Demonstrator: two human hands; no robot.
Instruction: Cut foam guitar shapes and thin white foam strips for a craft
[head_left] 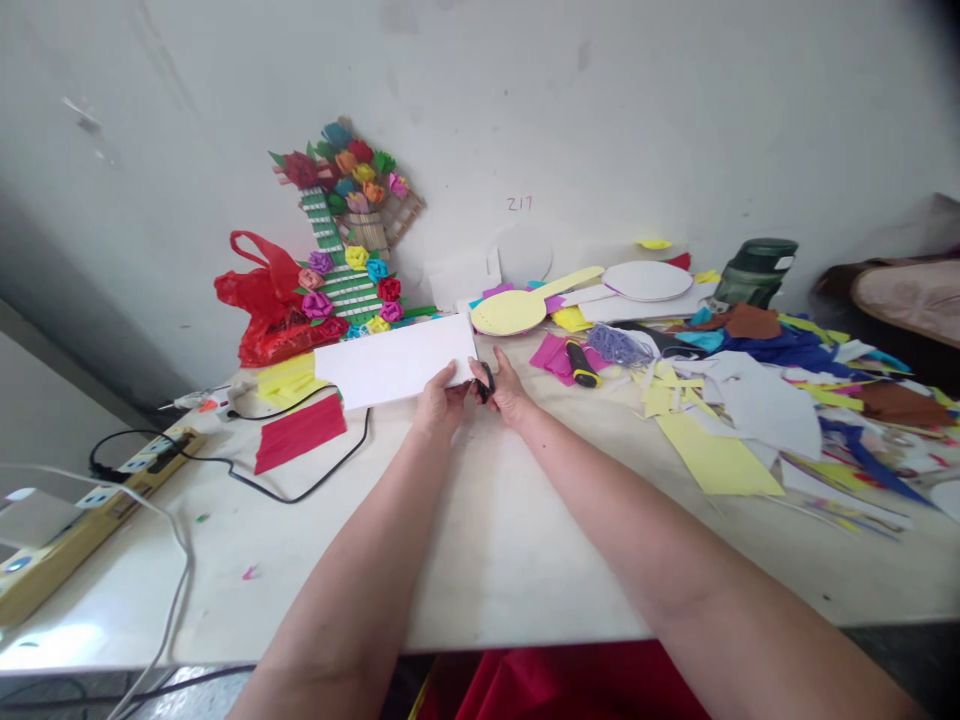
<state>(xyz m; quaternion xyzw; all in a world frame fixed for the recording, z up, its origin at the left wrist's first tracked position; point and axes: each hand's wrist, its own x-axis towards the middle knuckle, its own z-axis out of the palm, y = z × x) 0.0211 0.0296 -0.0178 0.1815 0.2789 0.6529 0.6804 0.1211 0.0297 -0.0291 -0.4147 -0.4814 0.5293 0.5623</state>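
A white rectangular sheet of card (390, 362) is held above the table by my left hand (442, 398), its thumb on top near the lower right corner. My right hand (504, 390) is closed round the black handles of a pair of scissors (486, 382), at the right edge of the card. The blades are mostly hidden, so I cannot tell how far they are apart. Behind the card stands a green-and-white striped craft piece (352, 290) with coloured paper flowers. A yellow paddle-shaped paper piece (510, 313) lies just beyond my right hand.
Paper scraps (772, 400) heap up on the right, near a dark green bottle (756, 272). A yellow-and-black cutter (582, 364) lies nearby. On the left are a red plastic bag (262, 300), red paper (301, 434), a glue gun (214, 402), cables and a power strip (124, 490).
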